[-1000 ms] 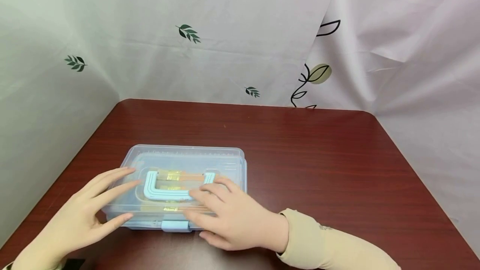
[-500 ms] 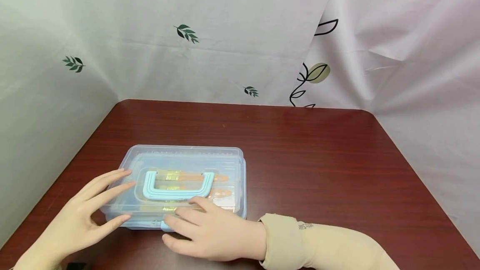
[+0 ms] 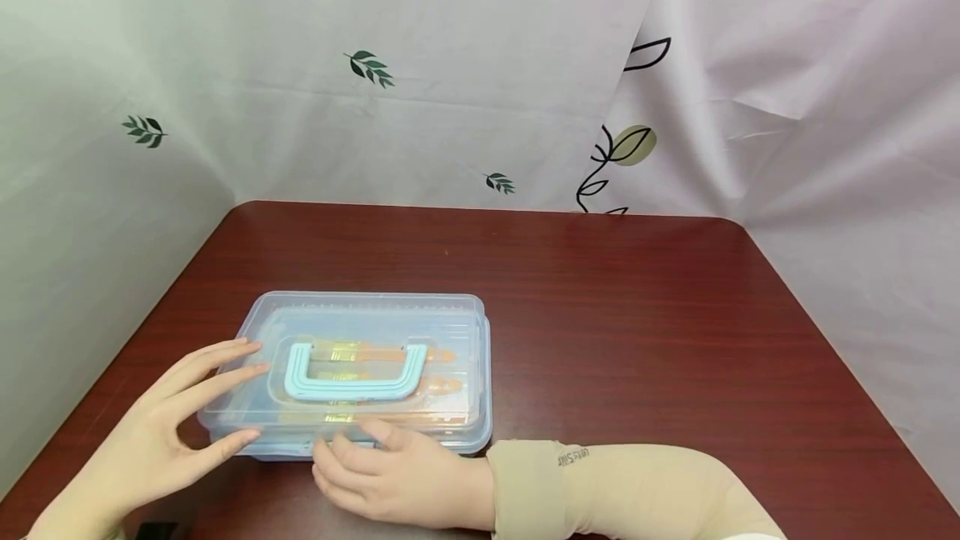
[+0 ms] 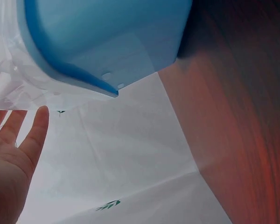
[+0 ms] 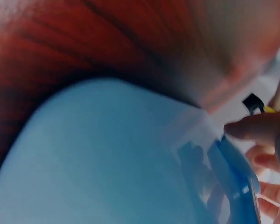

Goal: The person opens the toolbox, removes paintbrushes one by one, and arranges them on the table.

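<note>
A see-through blue plastic box [image 3: 375, 303] with a lid lies on the table, its light-blue handle [image 3: 352, 392] folded down. Several flat paintbrushes [image 3: 390, 354] show through the lid. With fingers spread, my left hand [image 3: 161, 432] rests at the lid's left edge, its thumb near the front left corner. My right hand [image 3: 397, 477] is at the front side, its fingers loosely bent over the lid's front edge. In the right wrist view the thumb [image 5: 252, 128] touches the end of the blue latch [image 5: 233, 163]; how the fingers meet the latch is partly hidden.
The dark red wooden table [image 3: 637, 340] extends behind and to the right of the box. A white curtain [image 3: 450, 107] with leaf prints hangs at the back and sides. A small black object [image 3: 157, 530] shows near my left wrist.
My right hand has moved left and nearer, from beside the handle down to the latch at the box's front, uncovering the handle and brush ends. My left hand stays almost still.
</note>
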A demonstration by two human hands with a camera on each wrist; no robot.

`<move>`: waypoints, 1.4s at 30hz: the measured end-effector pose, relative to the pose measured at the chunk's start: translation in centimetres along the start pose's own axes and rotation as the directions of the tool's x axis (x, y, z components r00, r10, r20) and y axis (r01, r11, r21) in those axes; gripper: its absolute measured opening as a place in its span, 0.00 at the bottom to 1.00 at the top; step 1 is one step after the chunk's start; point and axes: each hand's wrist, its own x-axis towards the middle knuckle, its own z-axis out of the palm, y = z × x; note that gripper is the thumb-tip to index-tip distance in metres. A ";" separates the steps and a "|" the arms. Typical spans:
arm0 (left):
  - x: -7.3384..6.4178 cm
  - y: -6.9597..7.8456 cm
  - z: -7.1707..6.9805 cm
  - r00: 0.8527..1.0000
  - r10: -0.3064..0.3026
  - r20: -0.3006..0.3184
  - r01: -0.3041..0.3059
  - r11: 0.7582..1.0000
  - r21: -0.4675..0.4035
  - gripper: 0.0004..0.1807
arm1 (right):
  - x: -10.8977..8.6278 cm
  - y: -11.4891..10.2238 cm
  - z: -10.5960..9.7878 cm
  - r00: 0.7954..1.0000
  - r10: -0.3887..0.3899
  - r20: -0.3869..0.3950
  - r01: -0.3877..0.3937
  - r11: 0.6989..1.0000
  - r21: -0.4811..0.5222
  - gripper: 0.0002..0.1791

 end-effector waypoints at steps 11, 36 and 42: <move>0.0 0.0 0.2 1.000 0.007 -0.028 -0.007 1.000 -0.010 0.32 | 0.5 -1.3 0.7 0.999 0.035 -0.023 -0.036 0.998 -0.055 0.19; -0.2 0.2 0.2 1.000 -0.001 -0.029 0.001 1.000 0.004 0.32 | 0.3 0.6 -0.8 0.979 0.044 -0.198 -0.036 0.998 0.044 0.13; -0.4 0.2 0.4 1.000 -0.013 -0.024 0.013 1.000 0.008 0.32 | 0.3 0.5 -0.6 0.977 0.039 -0.211 -0.030 0.999 0.042 0.12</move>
